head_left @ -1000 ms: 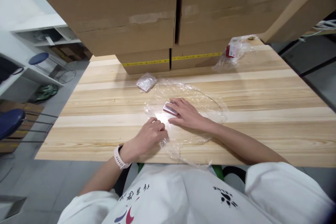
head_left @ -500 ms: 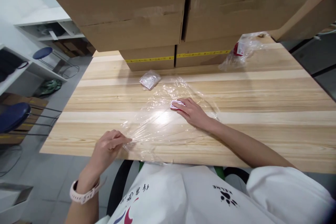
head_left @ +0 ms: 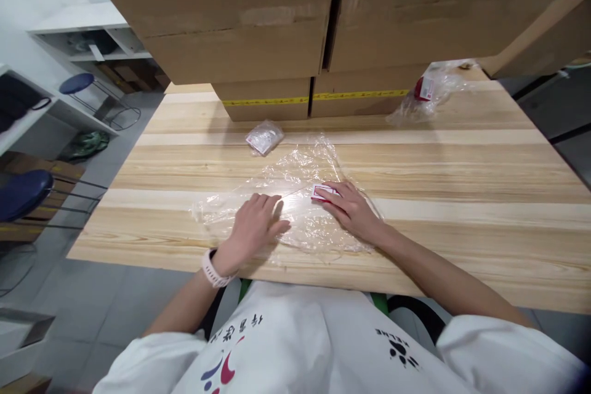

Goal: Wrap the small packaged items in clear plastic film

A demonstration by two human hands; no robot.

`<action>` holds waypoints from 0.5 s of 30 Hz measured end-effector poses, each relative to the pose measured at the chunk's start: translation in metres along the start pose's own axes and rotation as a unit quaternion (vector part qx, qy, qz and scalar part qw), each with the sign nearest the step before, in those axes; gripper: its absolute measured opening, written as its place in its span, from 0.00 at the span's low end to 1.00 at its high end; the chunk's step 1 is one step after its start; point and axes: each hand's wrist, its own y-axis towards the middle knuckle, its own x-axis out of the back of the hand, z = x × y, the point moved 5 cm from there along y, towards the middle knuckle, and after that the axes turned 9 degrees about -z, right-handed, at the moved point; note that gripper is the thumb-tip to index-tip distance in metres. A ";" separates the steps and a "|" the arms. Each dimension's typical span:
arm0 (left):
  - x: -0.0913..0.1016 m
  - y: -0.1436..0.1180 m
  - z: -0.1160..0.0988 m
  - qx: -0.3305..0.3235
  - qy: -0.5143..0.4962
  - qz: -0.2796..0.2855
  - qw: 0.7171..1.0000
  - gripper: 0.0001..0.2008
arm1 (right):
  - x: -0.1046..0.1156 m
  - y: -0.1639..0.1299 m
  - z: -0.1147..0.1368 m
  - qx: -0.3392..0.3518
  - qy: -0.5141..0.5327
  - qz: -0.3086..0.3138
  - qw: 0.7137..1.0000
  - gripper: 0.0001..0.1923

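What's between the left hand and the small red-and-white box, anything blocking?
Only film. The left hand lies flat on the clear plastic wrap, left of the small box. The right hand has its fingers on the box. Between left hand and box is just wrinkled wrap on the table; no other object.

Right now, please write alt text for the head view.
Left hand lies flat on clear film spread over a wooden table; right hand presses a small red-and-white box. Cardboard boxes stand behind.
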 end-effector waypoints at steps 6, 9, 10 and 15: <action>-0.005 -0.001 0.023 0.024 -0.020 0.082 0.996 0.09 | 0.014 -0.005 -0.008 -0.030 0.024 -0.017 0.999 0.18; 0.024 -0.005 0.037 0.049 -0.101 0.026 0.993 0.09 | 0.026 -0.002 -0.015 -0.123 0.083 -0.057 0.987 0.18; 0.032 -0.005 0.041 0.074 -0.139 0.015 0.987 0.09 | 0.028 -0.001 -0.018 -0.167 0.118 -0.063 0.977 0.19; 0.048 -0.005 0.050 0.223 -0.369 -0.034 0.902 0.14 | 0.021 -0.006 -0.036 -0.395 0.357 -0.077 0.843 0.25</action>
